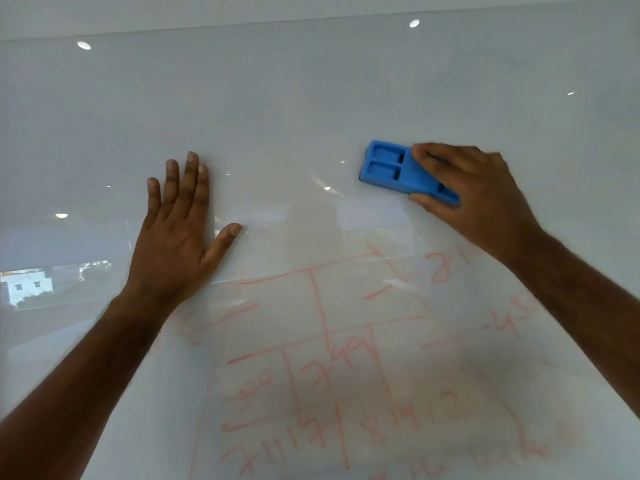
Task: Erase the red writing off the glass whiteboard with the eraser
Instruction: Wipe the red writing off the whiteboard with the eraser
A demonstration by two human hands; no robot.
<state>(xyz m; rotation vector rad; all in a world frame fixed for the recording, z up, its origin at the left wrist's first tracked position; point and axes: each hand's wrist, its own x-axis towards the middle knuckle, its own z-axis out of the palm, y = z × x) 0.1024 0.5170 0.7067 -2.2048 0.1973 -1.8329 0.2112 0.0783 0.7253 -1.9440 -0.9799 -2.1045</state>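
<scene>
A glass whiteboard (311, 98) fills the view. Red writing (332, 368), made of lines, boxes and numbers, covers its lower middle and right; parts of it look faint and smeared. My right hand (474, 199) grips a blue eraser (391, 168) and holds it against the glass above the writing, on a bare patch. My left hand (180, 230) lies flat on the board with its fingers spread, to the left of the writing's top edge. It holds nothing.
The board's top edge (311, 24) runs across the top of the view. The glass reflects ceiling lights (84, 45) and a window scene (27, 285) at the left.
</scene>
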